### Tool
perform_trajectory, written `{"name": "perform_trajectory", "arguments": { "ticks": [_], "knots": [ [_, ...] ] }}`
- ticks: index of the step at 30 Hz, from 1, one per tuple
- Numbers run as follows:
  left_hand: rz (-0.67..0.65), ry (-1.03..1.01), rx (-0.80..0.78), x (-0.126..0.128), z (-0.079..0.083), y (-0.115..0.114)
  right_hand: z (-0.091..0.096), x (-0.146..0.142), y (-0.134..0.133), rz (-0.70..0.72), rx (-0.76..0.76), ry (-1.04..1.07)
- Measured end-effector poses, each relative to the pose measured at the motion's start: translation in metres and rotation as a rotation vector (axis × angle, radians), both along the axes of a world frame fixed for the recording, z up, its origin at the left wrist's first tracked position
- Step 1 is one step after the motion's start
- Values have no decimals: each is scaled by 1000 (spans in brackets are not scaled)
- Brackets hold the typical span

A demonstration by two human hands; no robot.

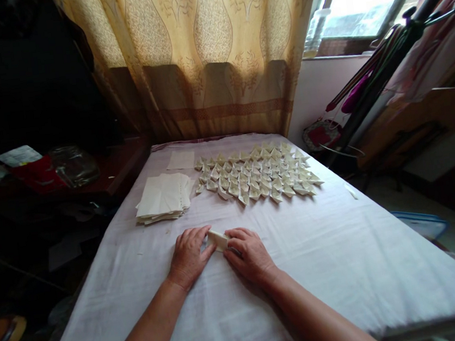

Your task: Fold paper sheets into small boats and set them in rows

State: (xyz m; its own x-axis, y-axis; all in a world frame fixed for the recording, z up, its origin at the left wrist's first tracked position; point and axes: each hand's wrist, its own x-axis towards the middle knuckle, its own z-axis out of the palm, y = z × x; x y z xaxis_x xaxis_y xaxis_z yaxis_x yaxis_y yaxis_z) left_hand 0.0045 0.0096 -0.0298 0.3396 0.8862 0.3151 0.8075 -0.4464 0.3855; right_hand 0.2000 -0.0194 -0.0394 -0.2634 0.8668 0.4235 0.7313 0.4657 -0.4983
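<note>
A small folded piece of paper (219, 240) is held between my two hands, just above or on the white cloth. My left hand (190, 254) pinches its left end, with the thumb underneath and the fingers over the far side. On the right end, my right hand (250, 253) closes with curled fingers and thumb. Both hands cover the ends of the paper. Beyond my left hand lies a stack of paper sheets (162, 195). Further right stand several rows of folded paper boats (252, 174), set close together.
A single sheet (181, 160) lies behind the stack. The table (329, 268) is covered with a white cloth, and a small paper strip (351, 192) sits near its right edge. A patterned curtain (213, 46) hangs at the back. Left stands a dark side table with a red packet (41, 174).
</note>
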Motion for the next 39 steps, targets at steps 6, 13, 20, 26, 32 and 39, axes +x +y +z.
{"name": "perform_trajectory", "arguments": {
  "ticks": [6, 13, 20, 26, 32, 39],
  "knots": [
    [-15, 0, 18, -2, -2, 0, 1, 0, -1, -12, 16, -4],
    [-19, -11, 35, -1, 0, 1, 3, 0, -2, -14, 17, -20],
    [-16, -21, 43, -1, -2, 4, 4, 1, -1, -7, 8, -30],
    [-24, -22, 38, -2, -1, 3, 5, 1, -1, -5, -18, -22],
    [-34, -29, 29, -4, -2, 4, 6, 2, 0, -3, -29, -5],
    [-63, -33, 25, -6, -2, 4, 6, 3, 1, 8, -29, 32]
  ]
}}
